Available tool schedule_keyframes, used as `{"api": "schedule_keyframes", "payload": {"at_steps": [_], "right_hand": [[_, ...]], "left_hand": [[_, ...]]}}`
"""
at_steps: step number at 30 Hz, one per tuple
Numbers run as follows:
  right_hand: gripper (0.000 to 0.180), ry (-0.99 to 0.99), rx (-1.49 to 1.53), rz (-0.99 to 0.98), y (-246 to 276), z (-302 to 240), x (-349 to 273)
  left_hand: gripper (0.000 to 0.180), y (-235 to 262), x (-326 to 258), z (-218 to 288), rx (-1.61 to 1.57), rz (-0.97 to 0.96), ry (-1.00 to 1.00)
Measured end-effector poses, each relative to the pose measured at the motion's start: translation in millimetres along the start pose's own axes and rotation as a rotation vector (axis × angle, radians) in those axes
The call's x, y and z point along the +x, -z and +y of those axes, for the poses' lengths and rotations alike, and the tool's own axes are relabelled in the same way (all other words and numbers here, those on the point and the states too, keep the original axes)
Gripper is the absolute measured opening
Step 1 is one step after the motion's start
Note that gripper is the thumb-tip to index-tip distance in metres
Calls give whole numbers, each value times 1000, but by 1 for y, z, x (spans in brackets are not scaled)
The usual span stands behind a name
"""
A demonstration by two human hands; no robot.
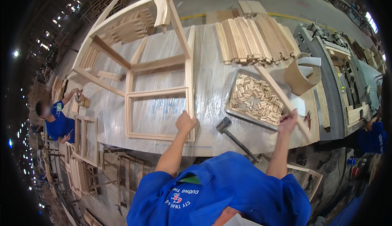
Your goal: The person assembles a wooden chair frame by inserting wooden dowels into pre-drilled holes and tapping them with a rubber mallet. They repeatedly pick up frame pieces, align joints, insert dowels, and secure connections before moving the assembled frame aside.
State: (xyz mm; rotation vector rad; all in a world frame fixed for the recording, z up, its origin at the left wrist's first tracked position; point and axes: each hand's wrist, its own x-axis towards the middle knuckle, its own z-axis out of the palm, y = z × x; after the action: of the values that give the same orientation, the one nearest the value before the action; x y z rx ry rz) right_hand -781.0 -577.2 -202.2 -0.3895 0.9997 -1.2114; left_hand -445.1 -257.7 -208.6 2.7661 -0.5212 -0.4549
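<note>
My left hand [186, 122] is closed on the right side rail of a pale wooden chair frame [159, 90], which lies on the plastic-covered table with its legs and back rising at the far left. In my right hand [288, 121] is a long wooden slat [277, 88], slanting over a metal tray [229, 111] of short wooden dowels [253, 97]. Between my hands, a black-headed hammer [241, 143] rests at the table's near edge, its handle toward me.
Stacked wooden slats [253, 40] lie at the far right, near a cardboard tub [302, 77] and red-handled pliers [308, 120]. A grey machine [326, 83] borders the table's right. At left, a co-worker [61, 122] in blue stands beside a smaller frame [86, 140].
</note>
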Motion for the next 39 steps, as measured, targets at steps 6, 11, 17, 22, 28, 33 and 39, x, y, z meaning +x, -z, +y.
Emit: {"api": "schedule_keyframes", "payload": {"at_steps": [6,11,17,22,28,33,39], "right_hand": [[36,756,-265,-310,-59,-94,-63],[18,691,-134,-652,-121,-81,-128],[30,289,-57,-865,-180,7,-196],[21,560,-288,-929,-233,81,-224],[16,976,-537,-1070,-307,123,-224],[15,1034,-607,-1025,-349,151,-190],[10,1037,-543,-1120,-379,170,-169]], "left_hand": [[46,2,6,-17,14,-63,-65],[56,17,10,-26,21,-197,-109],[63,50,23,-78,-417,-171,-149],[48,143,41,-71,-844,-66,-286],[52,272,13,-7,-1015,137,-711],[90,304,2,39,-771,246,-939],[120,316,45,73,-463,556,-1166]]}}
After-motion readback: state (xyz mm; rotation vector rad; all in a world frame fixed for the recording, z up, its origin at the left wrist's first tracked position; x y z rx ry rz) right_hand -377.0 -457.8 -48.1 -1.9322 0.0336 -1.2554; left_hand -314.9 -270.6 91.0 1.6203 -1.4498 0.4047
